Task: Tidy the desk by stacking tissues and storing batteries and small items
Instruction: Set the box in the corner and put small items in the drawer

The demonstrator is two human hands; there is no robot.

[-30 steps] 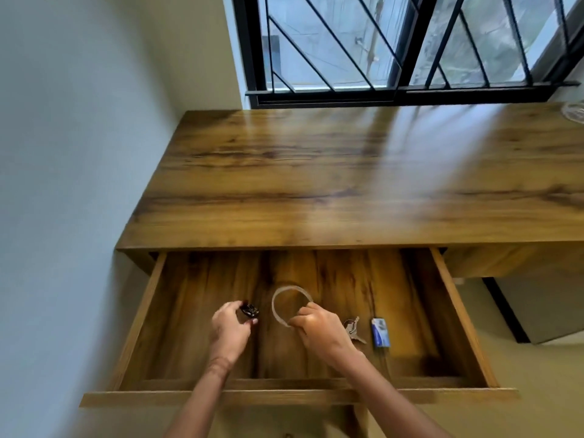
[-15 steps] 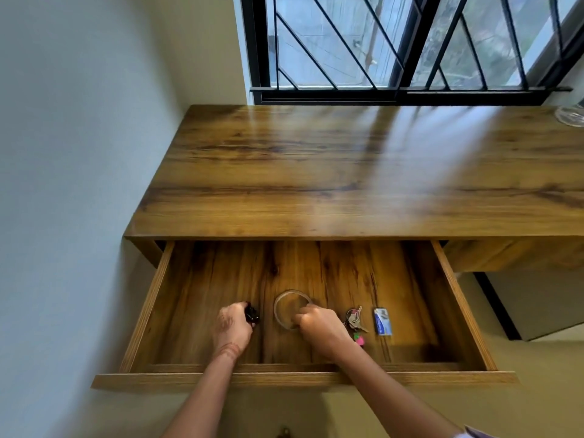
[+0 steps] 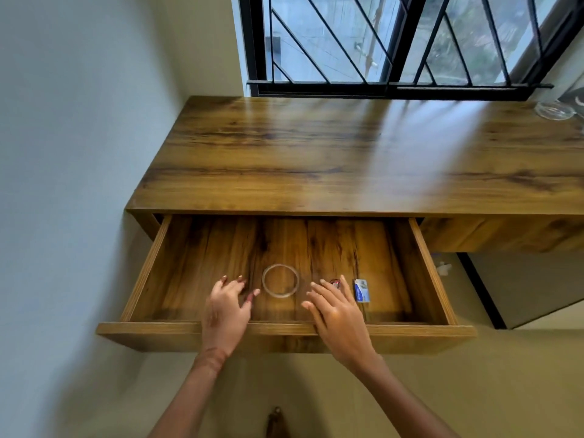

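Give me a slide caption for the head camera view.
Both open hands, left and right, hover over an open desk drawer holding a clear ring and small card.

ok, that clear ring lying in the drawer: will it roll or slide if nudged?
The clear ring lies flat on the drawer floor, so a nudge would probably slide it, not roll it. It looks thin and hollow, so likely light. Its glossy edge suggests hard plastic or tape, probably fairly stiff and perhaps slippery to pinch.

Our wooden desk (image 3: 316,159) filling mid-frame, glass dish (image 3: 555,109) far upper right on top, open drawer (image 3: 202,257) below with clear ring (image 3: 280,280), small blue card (image 3: 361,289) right of it
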